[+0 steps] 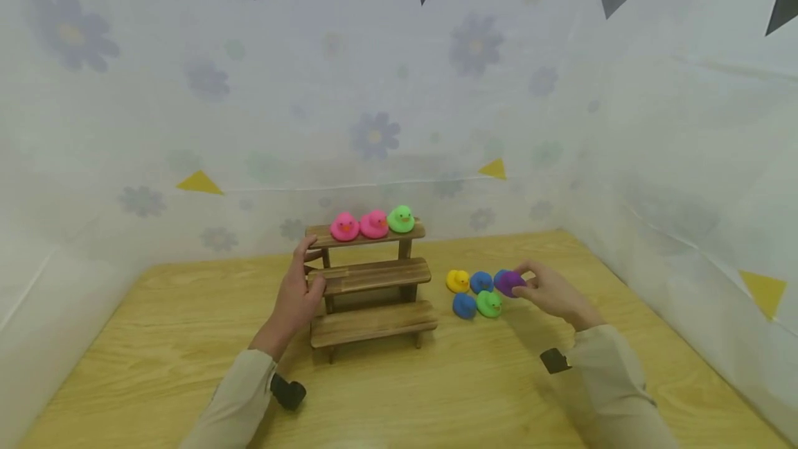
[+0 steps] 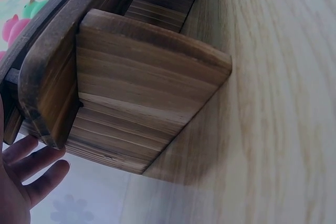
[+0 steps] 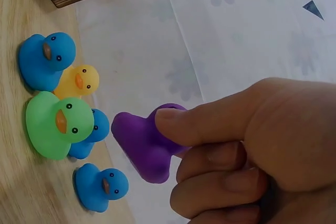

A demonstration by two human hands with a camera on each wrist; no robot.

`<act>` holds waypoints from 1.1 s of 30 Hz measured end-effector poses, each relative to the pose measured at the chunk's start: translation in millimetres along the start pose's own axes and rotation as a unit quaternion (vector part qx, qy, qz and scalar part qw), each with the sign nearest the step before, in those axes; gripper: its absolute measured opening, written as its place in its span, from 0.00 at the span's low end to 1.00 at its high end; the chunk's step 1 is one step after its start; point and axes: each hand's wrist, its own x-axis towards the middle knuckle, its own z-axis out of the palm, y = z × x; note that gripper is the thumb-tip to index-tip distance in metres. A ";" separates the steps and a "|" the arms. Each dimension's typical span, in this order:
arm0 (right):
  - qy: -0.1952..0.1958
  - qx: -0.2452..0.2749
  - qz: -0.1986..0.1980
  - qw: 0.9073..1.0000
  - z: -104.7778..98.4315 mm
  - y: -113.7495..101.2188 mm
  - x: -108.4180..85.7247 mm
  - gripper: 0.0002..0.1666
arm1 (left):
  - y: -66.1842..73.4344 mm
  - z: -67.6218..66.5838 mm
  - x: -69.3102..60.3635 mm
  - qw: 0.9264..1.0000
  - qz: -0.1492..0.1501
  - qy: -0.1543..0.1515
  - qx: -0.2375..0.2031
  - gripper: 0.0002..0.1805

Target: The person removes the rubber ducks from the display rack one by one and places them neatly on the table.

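At the right, my right hand (image 1: pixel 555 293) pinches a purple rubber duck (image 3: pixel 149 142) between thumb and fingers, above the table beside a cluster of ducks. The right wrist view shows the duck tipped, its face mostly hidden by the thumb. My left hand (image 1: pixel 296 303) holds the left end of a three-tier wooden stand (image 1: pixel 374 324), thumb by the middle step and a finger at the top one. In the left wrist view its fingertips (image 2: pixel 50 156) touch a step's edge. On the top step sit two pink ducks (image 1: pixel 345 227) and a green duck (image 1: pixel 401 219).
On the table (image 1: pixel 386 400), right of the stand, are a yellow duck (image 1: pixel 458 280), a light green duck (image 1: pixel 489 303) and three blue ducks (image 3: pixel 47 61). A white flowered sheet (image 1: pixel 280 89) rises behind the table and along its sides.
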 end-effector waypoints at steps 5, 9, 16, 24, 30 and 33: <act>-0.032 -0.004 0.006 0.999 -3.5 4.8 -1.6 0.18 | 1.4 -0.7 -0.1 1.000 -0.010 -0.003 0.003 0.36; -0.053 -0.007 0.020 0.998 -4.6 7.6 -2.2 0.19 | 1.5 -2.0 -0.3 1.000 -0.010 -0.002 0.003 0.36; -0.070 -0.014 0.024 0.997 -3.7 16.1 -3.4 0.16 | -0.3 -0.8 -0.1 1.000 0.007 0.001 0.003 0.35; -0.088 -0.016 0.012 0.996 0.3 26.3 0.6 0.15 | 2.0 0.2 -0.7 1.000 0.009 0.005 0.003 0.35; -0.093 -0.014 0.020 0.995 2.2 30.1 2.0 0.15 | -0.2 0.7 -1.2 1.000 0.008 0.002 0.001 0.36; -0.102 -0.010 0.015 0.995 2.6 31.1 2.5 0.15 | 0.0 0.5 -0.9 1.000 0.009 0.003 0.001 0.36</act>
